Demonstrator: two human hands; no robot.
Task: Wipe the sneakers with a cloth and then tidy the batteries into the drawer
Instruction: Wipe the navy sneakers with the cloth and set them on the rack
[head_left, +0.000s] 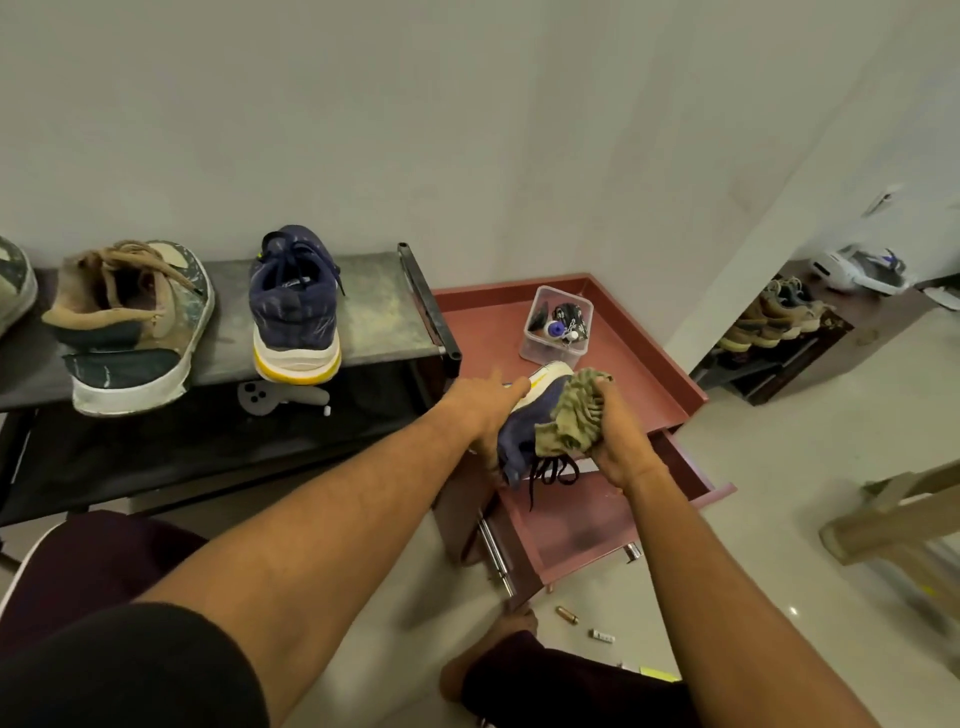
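On the dark metal shoe rack (384, 312) stand a tan and camouflage high-top sneaker (130, 322) and, to its right, a navy mesh sneaker with a white and yellow sole (293, 306), heels towards the camera. Further right, the left hand (488, 410) grips a matching navy sneaker (524, 436) by its sole, above the open maroon drawer (571, 525). The right hand (618, 441) is curled tight round a crumpled olive-green cloth (576, 415), pressed against that shoe's upper. Behind, a clear plastic box (558, 325) sits on the maroon cabinet top (483, 327). A brass-coloured battery (567, 615) and a white battery (601, 635) lie on the pale tiled floor (779, 519) below the drawer.
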